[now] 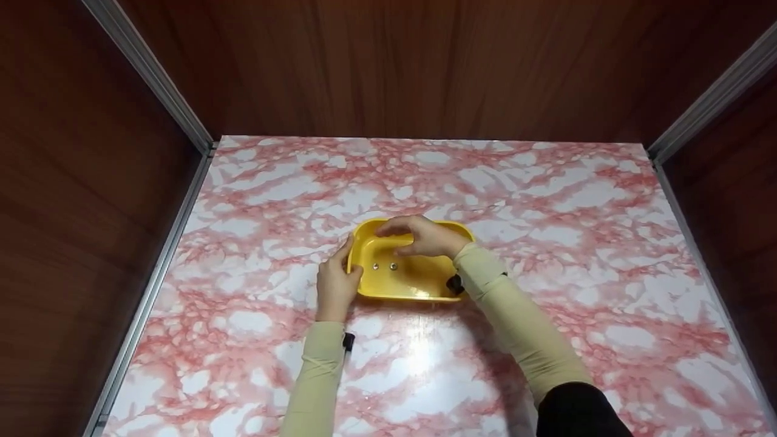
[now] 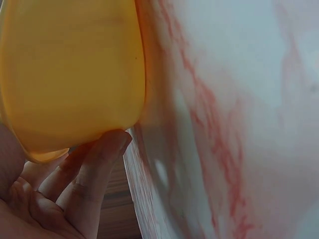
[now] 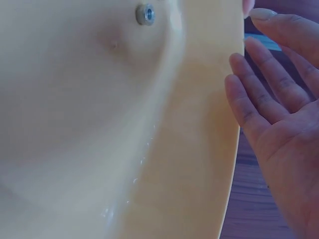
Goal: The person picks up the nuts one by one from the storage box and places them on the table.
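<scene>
Your left hand (image 1: 337, 286) grips the yellow tray (image 1: 425, 282). Your right hand (image 1: 425, 235), thumb and fingers apart, hovers near two metal nuts (image 1: 393, 266) inside it.

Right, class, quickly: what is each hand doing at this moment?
Left hand: closed, holding the yellow tray by its left side.
Right hand: open, holding nothing.

The left hand (image 1: 338, 285) grips the left end of a yellow tray (image 1: 419, 285). The right hand (image 1: 425, 237) is over its far side. Two metal pieces (image 1: 393, 266) lie inside, left of centre. Below is a red-and-white table (image 1: 255, 243).
</scene>
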The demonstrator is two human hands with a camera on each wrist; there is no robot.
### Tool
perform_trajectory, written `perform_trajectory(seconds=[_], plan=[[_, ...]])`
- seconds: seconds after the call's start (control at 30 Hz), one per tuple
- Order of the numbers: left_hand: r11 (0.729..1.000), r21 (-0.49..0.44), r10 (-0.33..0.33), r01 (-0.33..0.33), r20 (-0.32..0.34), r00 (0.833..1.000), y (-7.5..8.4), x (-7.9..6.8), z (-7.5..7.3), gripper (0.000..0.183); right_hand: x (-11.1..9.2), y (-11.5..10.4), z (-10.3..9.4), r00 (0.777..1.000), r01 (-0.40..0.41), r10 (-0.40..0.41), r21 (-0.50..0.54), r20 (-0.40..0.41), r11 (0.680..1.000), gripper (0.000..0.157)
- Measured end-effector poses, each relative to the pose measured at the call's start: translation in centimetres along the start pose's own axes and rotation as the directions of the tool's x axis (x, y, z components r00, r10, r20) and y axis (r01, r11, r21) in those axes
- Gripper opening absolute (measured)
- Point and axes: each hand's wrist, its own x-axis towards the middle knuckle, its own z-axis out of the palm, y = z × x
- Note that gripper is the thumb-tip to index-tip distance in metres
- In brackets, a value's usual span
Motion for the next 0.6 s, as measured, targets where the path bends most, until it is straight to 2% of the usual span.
perform_trajectory(seconds=[0.43, 0.6], plan=[[1.000, -0.018, -0.003, 0.003, -0.004, 1.000, 0.0, 0.1, 0.0, 0.063, 0.4, 0.3, 0.8, 1.000, 0.003, -0.004, 0.027, 0.025, 1.000, 0.045], [1.000, -0.017, -0.014, 0.014, 0.011, 1.000, 0.1, 0.0, 0.1, 0.064, 0.7, 0.5, 1.4, 0.998, -0.010, 0.008, 0.022, 0.068, 1.000, 0.045]])
